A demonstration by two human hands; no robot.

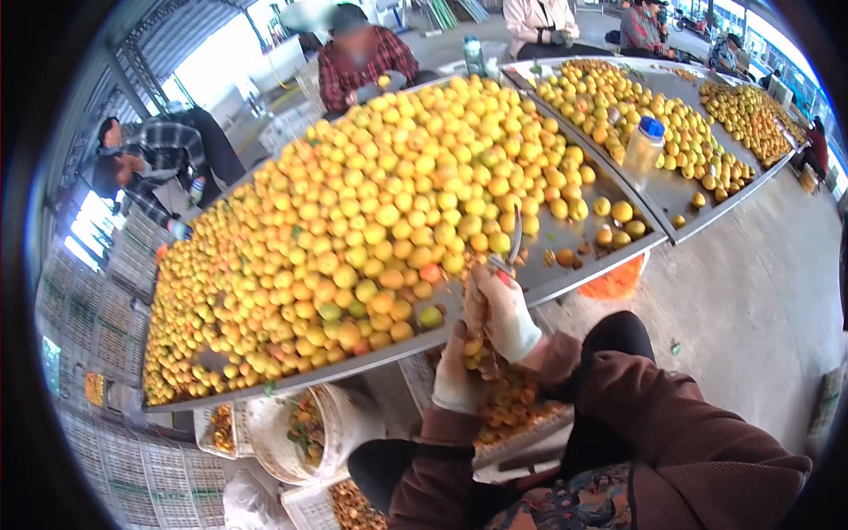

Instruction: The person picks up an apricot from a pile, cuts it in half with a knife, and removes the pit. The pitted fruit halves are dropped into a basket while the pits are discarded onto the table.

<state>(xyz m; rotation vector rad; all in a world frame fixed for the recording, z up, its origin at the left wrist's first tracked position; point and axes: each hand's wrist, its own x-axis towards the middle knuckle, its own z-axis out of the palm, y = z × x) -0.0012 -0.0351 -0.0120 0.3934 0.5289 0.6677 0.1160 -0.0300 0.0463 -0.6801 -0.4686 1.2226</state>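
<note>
My right hand [505, 314], in a pale glove, is closed around a hand tool [505, 263] with a curved metal blade and a bit of red at the grip. Its blade points up over the edge of the metal table. Just below and to the left, my left hand [455, 375], also gloved, is closed on a yellow apricot [474, 352], partly hidden by the fingers. Under both hands, a crate [541, 435] holds cut apricots [512, 402]. Beyond them, a big heap of whole yellow-orange apricots [371, 212] covers much of the table [565, 281].
A blue-capped jar [643, 152] stands near the table's joint. Below the near edge are a white bucket [340, 428], several crates and an orange container [616, 278]. A person in red plaid [367, 66] sits across; others work around the tables. Stacked crates [106, 433] line the left.
</note>
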